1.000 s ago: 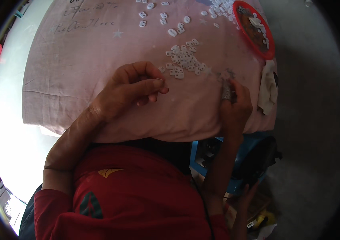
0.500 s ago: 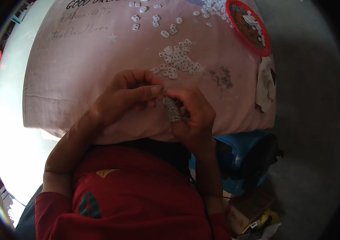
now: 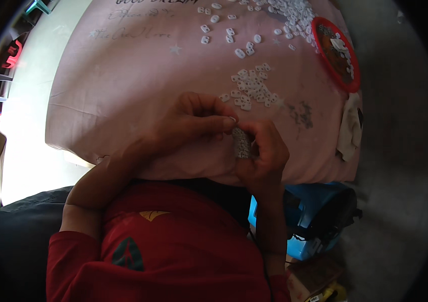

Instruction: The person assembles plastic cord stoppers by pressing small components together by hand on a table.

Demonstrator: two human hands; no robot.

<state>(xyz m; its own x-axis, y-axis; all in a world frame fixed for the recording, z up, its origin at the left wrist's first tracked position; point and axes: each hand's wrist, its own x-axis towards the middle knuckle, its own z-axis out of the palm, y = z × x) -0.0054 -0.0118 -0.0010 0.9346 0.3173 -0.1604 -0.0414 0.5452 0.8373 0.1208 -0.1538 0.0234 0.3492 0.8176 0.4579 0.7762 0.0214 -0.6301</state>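
The textured grey piece (image 3: 242, 144) sits along the thumb side of the right hand (image 3: 269, 151), above the pink cloth (image 3: 123, 95); it is pale, mottled and roughly tubular. Left hand (image 3: 198, 120): thumb and forefinger pressed together; whether they pinch anything cannot be determined. Right hand: fingers curled, fingertips near the left's; grip unclear. Just beyond, white two-holed pieces (image 3: 254, 89) lie heaped.

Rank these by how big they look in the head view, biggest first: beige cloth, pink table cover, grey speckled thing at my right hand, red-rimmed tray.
1. Pink table cover
2. Red-rimmed tray
3. Beige cloth
4. Grey speckled thing at your right hand
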